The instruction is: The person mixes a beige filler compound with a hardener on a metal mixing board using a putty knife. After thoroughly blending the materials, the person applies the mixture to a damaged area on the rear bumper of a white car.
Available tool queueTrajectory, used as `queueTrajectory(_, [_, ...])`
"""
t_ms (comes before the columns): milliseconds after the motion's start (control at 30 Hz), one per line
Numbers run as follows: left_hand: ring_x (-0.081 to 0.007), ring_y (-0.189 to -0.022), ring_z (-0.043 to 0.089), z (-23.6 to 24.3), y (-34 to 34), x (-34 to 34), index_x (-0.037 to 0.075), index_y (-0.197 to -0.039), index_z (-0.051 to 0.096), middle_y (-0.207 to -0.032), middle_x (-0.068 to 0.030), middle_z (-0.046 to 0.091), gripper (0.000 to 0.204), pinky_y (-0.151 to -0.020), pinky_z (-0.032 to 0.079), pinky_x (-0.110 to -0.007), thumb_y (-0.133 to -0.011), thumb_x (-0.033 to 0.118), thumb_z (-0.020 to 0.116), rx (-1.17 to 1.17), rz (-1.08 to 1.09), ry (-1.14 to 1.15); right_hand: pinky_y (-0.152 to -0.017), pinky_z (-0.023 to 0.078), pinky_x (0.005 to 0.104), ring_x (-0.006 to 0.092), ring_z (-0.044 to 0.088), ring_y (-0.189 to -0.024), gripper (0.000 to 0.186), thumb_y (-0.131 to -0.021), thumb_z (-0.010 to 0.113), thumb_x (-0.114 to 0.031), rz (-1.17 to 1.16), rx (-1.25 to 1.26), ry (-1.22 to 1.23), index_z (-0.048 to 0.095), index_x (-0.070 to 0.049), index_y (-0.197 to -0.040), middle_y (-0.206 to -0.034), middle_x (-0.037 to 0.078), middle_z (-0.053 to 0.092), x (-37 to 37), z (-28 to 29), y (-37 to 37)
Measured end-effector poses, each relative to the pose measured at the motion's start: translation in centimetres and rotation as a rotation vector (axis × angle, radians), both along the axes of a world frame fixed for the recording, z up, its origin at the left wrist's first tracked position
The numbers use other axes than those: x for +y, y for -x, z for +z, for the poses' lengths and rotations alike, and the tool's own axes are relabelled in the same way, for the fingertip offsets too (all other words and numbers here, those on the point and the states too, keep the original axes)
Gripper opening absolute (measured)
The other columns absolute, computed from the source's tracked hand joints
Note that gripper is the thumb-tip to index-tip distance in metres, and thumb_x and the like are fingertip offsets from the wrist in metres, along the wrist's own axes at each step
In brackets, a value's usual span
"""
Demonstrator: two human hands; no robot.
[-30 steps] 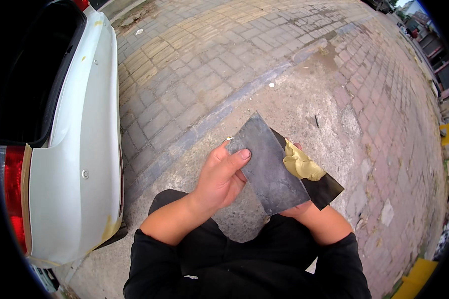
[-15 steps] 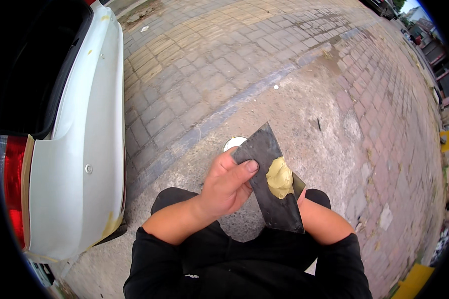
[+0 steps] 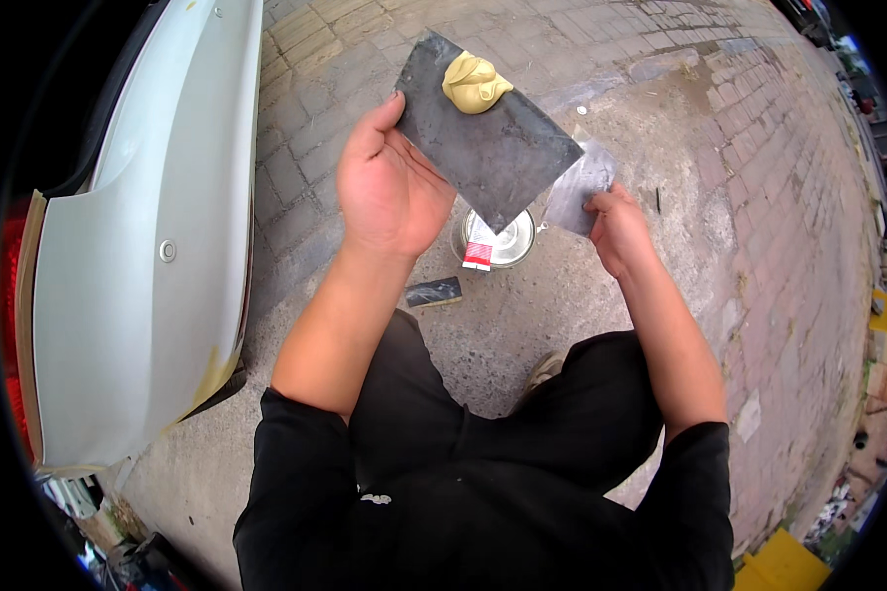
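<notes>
My left hand (image 3: 394,197) supports a dark, flat mixing plate (image 3: 483,148) from beneath, its thumb on the plate's edge. A lump of yellow putty (image 3: 471,87) sits near the plate's far corner. In my right hand (image 3: 619,229) a thin grey putty spreader (image 3: 570,197) is pinched, just beyond the plate's right corner. Under the plate stands a round can (image 3: 515,242), partly hidden by it. A red and white tube (image 3: 477,258) lies across the can's top. Close by on the ground rests a dark sanding block (image 3: 434,292).
On my left is a white car's rear bumper (image 3: 138,256) with yellowish smears low down, beside a red tail light (image 3: 16,335). Concrete and paving bricks (image 3: 788,256) make up the ground. A small dark stick (image 3: 658,201) lies right of the spreader.
Both hands have moved forward and apart. The plate has turned and been raised away from me, and the spreader has come out from behind it. The can, tube and block show more.
</notes>
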State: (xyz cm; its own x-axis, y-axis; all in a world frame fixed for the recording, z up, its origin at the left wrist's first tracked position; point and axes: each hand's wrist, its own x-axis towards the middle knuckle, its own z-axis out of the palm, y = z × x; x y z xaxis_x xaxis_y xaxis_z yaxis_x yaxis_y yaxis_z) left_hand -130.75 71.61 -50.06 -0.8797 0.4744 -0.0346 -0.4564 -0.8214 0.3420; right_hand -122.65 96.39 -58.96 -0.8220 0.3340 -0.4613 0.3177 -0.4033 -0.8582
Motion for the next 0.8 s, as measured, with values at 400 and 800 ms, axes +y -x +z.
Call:
queueTrajectory(400, [-0.0256,-0.114,0.059,-1.2,2.1,-1.2,0.002,-0.118,0.059,-0.119,-0.0084,0.065,0.034,-0.103,0.042,-0.045,-0.095,0.024,0.045,-0.007,0.071,0.016,-0.086,0.051,0.0410,0.0351,0.061,-0.110,0.047,-0.078,0.057,-0.006,0.377,-0.610,-0.411,0.051,0.007,-0.123,-0.118,0.026,0.060,-1.4,-16.4,0.7])
queueTrajectory(800, [-0.0271,-0.112,0.060,-2.9,3.2,-1.2,-0.001,-0.125,0.055,-0.121,-0.0129,0.064,0.041,-0.102,0.043,-0.045,-0.097,0.027,0.045,-0.083,-0.047,-0.106,-0.096,0.046,0.0381,0.0365,0.058,-0.115,0.057,-0.086,0.067,-0.028,0.462,0.456,-1.206,0.051,0.001,-0.133,-0.128,0.021,0.059,-0.8,-16.2,7.9])
